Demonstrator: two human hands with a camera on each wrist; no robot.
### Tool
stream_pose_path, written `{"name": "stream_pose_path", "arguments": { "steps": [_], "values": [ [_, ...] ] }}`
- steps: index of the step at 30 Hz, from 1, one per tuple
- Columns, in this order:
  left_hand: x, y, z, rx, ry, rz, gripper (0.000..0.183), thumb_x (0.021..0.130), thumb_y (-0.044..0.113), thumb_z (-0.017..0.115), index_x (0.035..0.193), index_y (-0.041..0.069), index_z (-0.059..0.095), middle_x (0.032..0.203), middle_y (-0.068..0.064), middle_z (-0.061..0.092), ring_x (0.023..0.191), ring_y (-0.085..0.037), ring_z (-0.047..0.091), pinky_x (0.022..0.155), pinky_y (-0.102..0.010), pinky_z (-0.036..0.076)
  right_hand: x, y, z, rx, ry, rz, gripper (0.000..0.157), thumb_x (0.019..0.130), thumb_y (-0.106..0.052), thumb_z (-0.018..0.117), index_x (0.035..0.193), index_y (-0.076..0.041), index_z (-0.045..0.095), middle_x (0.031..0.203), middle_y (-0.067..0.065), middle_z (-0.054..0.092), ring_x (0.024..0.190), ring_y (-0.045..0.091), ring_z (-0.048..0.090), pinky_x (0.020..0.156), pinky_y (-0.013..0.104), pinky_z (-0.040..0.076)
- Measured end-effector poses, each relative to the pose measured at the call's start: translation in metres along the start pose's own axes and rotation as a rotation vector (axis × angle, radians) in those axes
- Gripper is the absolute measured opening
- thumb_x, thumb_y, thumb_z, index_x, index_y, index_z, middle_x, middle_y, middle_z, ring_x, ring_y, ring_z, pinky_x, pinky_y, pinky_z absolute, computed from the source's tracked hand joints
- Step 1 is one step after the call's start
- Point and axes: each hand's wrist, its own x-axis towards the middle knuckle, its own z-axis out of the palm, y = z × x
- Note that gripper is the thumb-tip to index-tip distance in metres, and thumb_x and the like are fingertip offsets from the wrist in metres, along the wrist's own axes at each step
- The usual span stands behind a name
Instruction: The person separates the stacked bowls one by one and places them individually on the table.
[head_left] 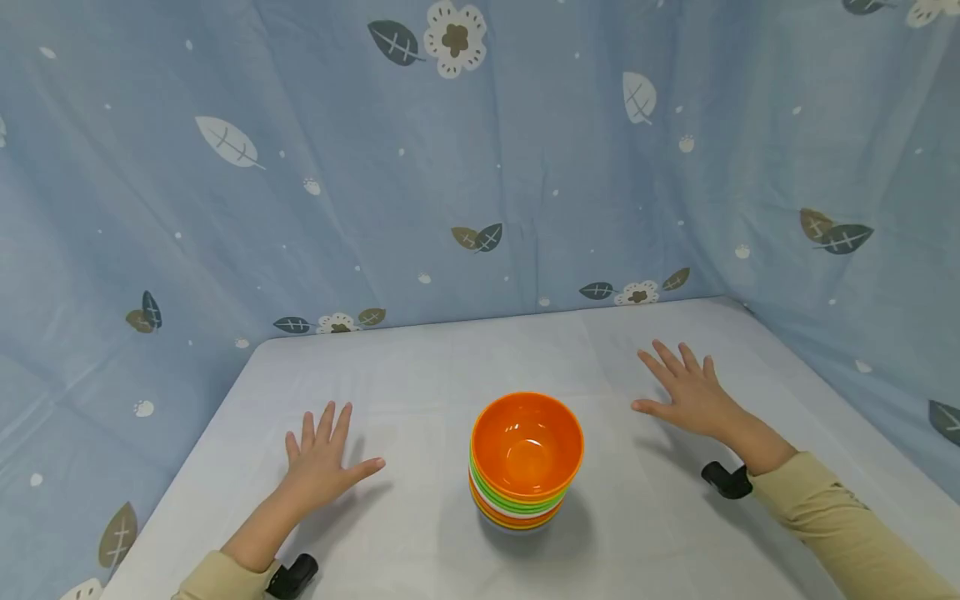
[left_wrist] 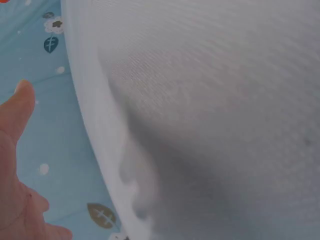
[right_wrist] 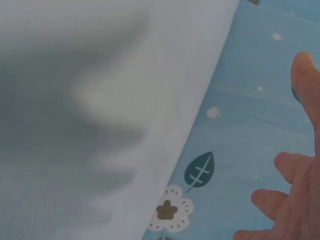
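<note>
A nested stack of bowls (head_left: 527, 450) stands upright on the white-covered table, orange on top with green, white, orange and yellow rims below. To its left, my left hand (head_left: 318, 471) hovers over the cloth with its fingers spread and holds nothing. On the other side, farther back, my right hand (head_left: 690, 396) is also spread and holds nothing. Both are apart from the bowls. The left wrist view catches the left thumb (left_wrist: 20, 110) at its edge; the right wrist view has the right hand's fingers (right_wrist: 272, 202) and thumb.
A white cloth (head_left: 390, 533) covers the table. Blue curtains (head_left: 337, 167) printed with leaves and flowers rise behind and along the sides. Each wrist wears a black camera, one on the left (head_left: 294, 575) and one on the right (head_left: 726, 481).
</note>
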Motion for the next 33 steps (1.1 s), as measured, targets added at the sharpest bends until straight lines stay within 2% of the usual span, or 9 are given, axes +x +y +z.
{"name": "stream_pose_path", "arguments": {
  "steps": [4,13,16,20,26,33],
  "values": [
    [0.001,0.003,-0.001,0.003,-0.001,0.013,0.103,0.076,0.062,0.059,0.145,-0.001,0.014,0.147,-0.030,0.005,0.130,-0.056,-0.004,0.096,-0.071,-0.006,0.001,-0.003,-0.004,0.054,0.002,-0.007,0.086,0.082,-0.054,0.058,0.143,-0.003,0.026,0.147,0.027,0.017,0.128,0.058,0.010,0.093,0.075,0.005],
    [-0.004,0.022,-0.003,-0.019,-0.019,0.066,0.104,0.076,0.061,0.061,0.145,0.001,0.012,0.147,-0.029,0.016,0.129,-0.057,0.009,0.098,-0.070,0.009,-0.003,-0.018,-0.008,0.219,-0.016,-0.075,0.089,0.078,-0.046,0.067,0.143,-0.001,0.025,0.146,0.026,0.021,0.128,0.055,0.014,0.095,0.073,0.006],
    [-0.006,0.030,-0.003,-0.098,-0.032,0.085,0.102,0.076,0.055,0.064,0.146,0.001,0.011,0.147,-0.026,0.019,0.130,-0.052,0.016,0.100,-0.066,0.015,-0.006,-0.024,-0.008,0.282,-0.017,-0.100,0.088,0.078,-0.042,0.069,0.143,-0.002,0.025,0.146,0.025,0.022,0.129,0.054,0.014,0.095,0.072,0.007],
    [-0.009,0.044,-0.003,-0.246,-0.082,0.073,0.105,0.073,0.050,0.070,0.147,0.005,0.011,0.149,-0.021,0.020,0.133,-0.042,0.022,0.102,-0.059,0.024,-0.011,-0.035,-0.007,0.394,-0.041,-0.129,0.088,0.078,-0.037,0.070,0.144,-0.003,0.022,0.147,0.024,0.021,0.131,0.050,0.014,0.098,0.070,0.008],
    [-0.013,0.062,0.001,-0.356,-0.131,0.074,0.104,0.072,0.048,0.072,0.148,0.012,0.011,0.149,-0.015,0.024,0.133,-0.038,0.026,0.102,-0.058,0.026,-0.016,-0.057,-0.009,0.484,-0.058,-0.158,0.090,0.077,-0.036,0.072,0.145,-0.009,0.021,0.148,0.020,0.021,0.132,0.044,0.019,0.095,0.069,0.023],
    [-0.014,0.073,0.008,-0.468,-0.182,0.076,0.100,0.074,0.042,0.073,0.148,0.021,0.009,0.148,-0.009,0.028,0.133,-0.036,0.027,0.101,-0.061,0.025,-0.019,-0.075,-0.008,0.585,-0.046,-0.230,0.093,0.072,-0.028,0.077,0.146,-0.012,0.022,0.148,0.014,0.026,0.132,0.039,0.025,0.094,0.067,0.027]
  ]
}}
